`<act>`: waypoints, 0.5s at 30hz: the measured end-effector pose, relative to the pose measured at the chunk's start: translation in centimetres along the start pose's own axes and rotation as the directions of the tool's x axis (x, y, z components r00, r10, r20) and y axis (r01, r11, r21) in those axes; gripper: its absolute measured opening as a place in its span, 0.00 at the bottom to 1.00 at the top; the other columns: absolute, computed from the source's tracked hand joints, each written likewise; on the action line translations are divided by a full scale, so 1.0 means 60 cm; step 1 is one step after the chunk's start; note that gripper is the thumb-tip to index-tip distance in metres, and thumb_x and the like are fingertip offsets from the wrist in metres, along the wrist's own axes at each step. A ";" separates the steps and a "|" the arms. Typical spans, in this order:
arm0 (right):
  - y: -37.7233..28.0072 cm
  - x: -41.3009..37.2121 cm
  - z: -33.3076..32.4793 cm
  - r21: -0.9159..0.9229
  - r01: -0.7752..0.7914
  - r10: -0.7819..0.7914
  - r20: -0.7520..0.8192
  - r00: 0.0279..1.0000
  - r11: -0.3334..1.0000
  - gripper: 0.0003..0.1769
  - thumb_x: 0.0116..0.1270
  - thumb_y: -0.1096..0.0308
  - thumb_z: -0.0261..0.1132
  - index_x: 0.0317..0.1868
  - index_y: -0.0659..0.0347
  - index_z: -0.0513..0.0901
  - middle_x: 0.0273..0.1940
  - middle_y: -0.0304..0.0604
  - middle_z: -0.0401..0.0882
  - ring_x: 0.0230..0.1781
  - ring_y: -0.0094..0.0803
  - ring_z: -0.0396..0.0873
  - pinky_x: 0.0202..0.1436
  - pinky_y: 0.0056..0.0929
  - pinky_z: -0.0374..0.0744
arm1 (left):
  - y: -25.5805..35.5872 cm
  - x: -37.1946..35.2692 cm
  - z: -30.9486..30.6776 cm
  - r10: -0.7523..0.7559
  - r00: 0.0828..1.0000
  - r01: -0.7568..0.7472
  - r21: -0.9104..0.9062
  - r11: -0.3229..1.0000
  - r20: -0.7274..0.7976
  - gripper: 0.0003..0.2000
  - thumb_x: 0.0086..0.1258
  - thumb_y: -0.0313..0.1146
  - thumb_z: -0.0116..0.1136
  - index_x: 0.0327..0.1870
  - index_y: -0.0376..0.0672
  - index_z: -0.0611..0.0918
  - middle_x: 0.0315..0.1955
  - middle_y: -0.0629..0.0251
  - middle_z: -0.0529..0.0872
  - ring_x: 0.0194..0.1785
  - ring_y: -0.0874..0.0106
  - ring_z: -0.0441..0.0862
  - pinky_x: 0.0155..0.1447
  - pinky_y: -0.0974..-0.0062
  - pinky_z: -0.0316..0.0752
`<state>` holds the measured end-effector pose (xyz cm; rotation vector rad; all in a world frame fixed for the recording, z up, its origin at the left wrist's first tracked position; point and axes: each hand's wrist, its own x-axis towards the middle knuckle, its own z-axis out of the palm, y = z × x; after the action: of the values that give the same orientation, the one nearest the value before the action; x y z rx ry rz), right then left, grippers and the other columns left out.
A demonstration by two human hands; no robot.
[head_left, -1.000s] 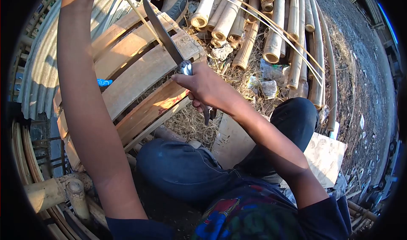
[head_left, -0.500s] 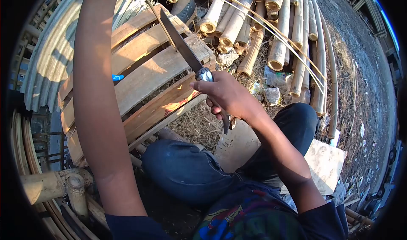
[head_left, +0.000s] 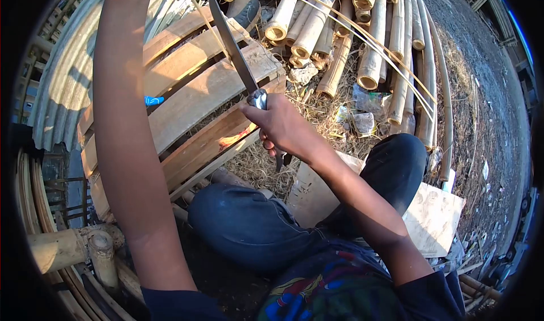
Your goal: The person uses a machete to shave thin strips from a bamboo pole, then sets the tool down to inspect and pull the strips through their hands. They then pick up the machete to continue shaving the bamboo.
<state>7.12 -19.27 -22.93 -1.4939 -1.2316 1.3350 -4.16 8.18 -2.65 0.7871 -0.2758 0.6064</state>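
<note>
My right hand (head_left: 279,123) is closed around the handle of a long knife (head_left: 233,47), its dark blade pointing up and to the left. Beside the blade runs a thin bamboo strip (head_left: 205,19), slanting over a wooden slatted pallet (head_left: 192,102). My left arm reaches up past the top edge of the view, so my left hand is not visible. A small blue object (head_left: 153,101) shows between the slats next to the left forearm.
Bamboo poles (head_left: 371,63) lie stacked at the upper right, with thin strips (head_left: 391,57) across them. Corrugated sheeting (head_left: 65,88) stands at the left. Thick bamboo (head_left: 56,250) juts in at the lower left. A pale board (head_left: 433,222) lies beside my right knee.
My right hand and the knife have moved a little left and up. The thin strip beside the blade has shifted slightly left, as has my left arm.
</note>
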 end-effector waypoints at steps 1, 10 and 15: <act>0.009 -0.011 -0.002 0.160 -0.103 0.105 -0.009 0.994 0.982 0.20 0.73 0.54 0.61 0.31 0.63 0.72 0.15 0.33 0.66 0.11 0.23 0.70 0.13 0.24 0.69 | -0.046 -0.015 0.037 0.302 0.951 -0.256 0.372 0.892 -0.069 0.23 0.73 0.41 0.59 0.19 0.57 0.60 0.11 0.81 0.50 0.11 0.83 0.45 0.15 0.80 0.44; -0.054 -0.006 -0.019 0.135 0.037 -0.036 -0.014 0.999 0.990 0.18 0.71 0.57 0.62 0.34 0.65 0.73 0.16 0.35 0.68 0.12 0.22 0.70 0.13 0.23 0.69 | -0.032 -0.051 0.044 0.430 0.899 -0.409 0.521 0.750 0.087 0.18 0.81 0.42 0.43 0.25 0.52 0.66 0.12 0.80 0.51 0.11 0.84 0.46 0.12 0.83 0.44; -0.039 -0.032 -0.017 0.162 -0.092 0.092 0.005 0.996 0.983 0.19 0.72 0.56 0.62 0.33 0.65 0.73 0.15 0.33 0.66 0.11 0.21 0.70 0.13 0.23 0.67 | -0.027 -0.064 0.064 0.069 0.908 -0.238 0.371 0.898 0.414 0.19 0.82 0.41 0.34 0.24 0.52 0.58 0.10 0.79 0.49 0.09 0.84 0.41 0.10 0.82 0.41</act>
<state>7.77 -20.53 -20.05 -1.4512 -1.0368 1.4576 -6.31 2.94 -2.69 1.3135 -0.5972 0.6666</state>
